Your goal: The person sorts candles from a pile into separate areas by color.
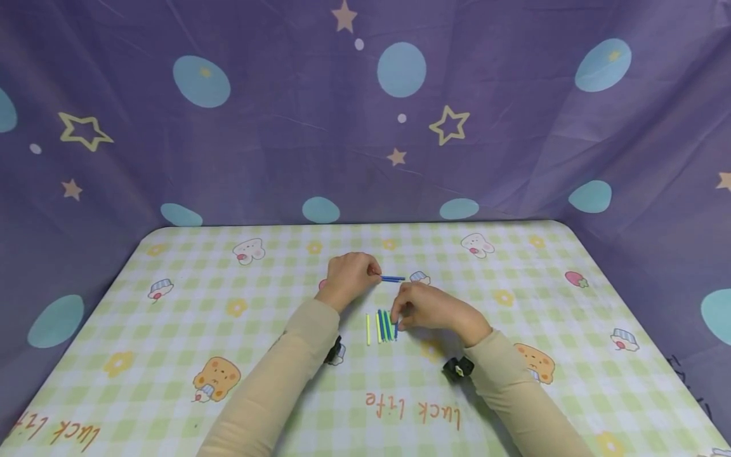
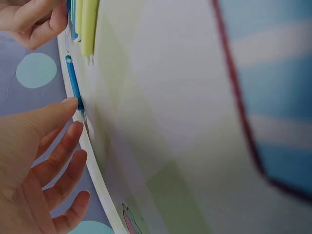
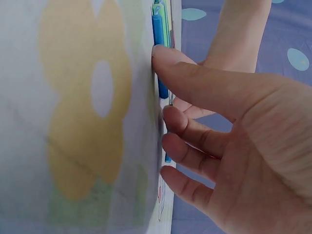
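My left hand (image 1: 349, 278) reaches past the row, its thumb and forefinger at the left ends of two slim blue candles (image 1: 394, 279) lying side by side, crosswise. In the left wrist view the thumb is on the end of a blue candle (image 2: 73, 80), the other fingers loosely bent. My right hand (image 1: 433, 308) pinches a blue candle (image 3: 158, 31) between thumb and forefinger, at the right end of a row. That row of yellow, green and blue candles (image 1: 382, 327) lies lengthwise and close together. One yellow candle (image 1: 368, 330) lies slightly apart on its left.
A green-and-white checked tablecloth (image 1: 171, 330) with printed cartoon figures covers the table. Behind it hangs a purple curtain (image 1: 257, 158) with stars and blue ovals. Black wrist-worn pieces (image 1: 458, 368) sit below both wrists.
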Demonstrator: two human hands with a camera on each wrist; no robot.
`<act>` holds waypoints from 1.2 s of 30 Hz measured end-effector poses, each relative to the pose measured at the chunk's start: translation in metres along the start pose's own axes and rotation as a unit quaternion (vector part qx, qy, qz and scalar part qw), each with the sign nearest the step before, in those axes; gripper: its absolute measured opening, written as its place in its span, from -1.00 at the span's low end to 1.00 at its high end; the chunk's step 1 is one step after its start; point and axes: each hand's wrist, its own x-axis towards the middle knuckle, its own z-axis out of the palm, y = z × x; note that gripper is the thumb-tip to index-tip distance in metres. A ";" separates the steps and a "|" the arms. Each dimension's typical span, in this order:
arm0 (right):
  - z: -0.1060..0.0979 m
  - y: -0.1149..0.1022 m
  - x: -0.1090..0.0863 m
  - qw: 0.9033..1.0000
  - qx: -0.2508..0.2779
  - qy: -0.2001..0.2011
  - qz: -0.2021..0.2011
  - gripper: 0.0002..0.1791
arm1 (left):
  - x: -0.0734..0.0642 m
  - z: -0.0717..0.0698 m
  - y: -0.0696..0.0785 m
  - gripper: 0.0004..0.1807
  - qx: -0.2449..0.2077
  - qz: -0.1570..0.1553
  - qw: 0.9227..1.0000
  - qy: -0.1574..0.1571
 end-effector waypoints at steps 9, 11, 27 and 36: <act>0.001 0.003 0.001 0.999 -0.035 0.012 -0.032 -0.90 | -0.005 -0.004 -0.003 -0.96 0.009 -0.002 1.000 -0.001; 0.001 0.003 0.001 0.999 -0.036 0.012 -0.034 -0.90 | -0.006 -0.005 -0.003 -0.96 0.012 -0.003 1.000 0.000; -0.006 0.007 -0.003 1.000 0.007 0.018 -0.001 -0.94 | -0.030 -0.012 -0.001 -0.91 -0.004 0.041 0.999 -0.028; -0.010 0.006 -0.003 0.998 0.015 0.042 0.041 -0.95 | -0.044 -0.011 -0.007 -0.92 -0.041 0.082 0.993 -0.070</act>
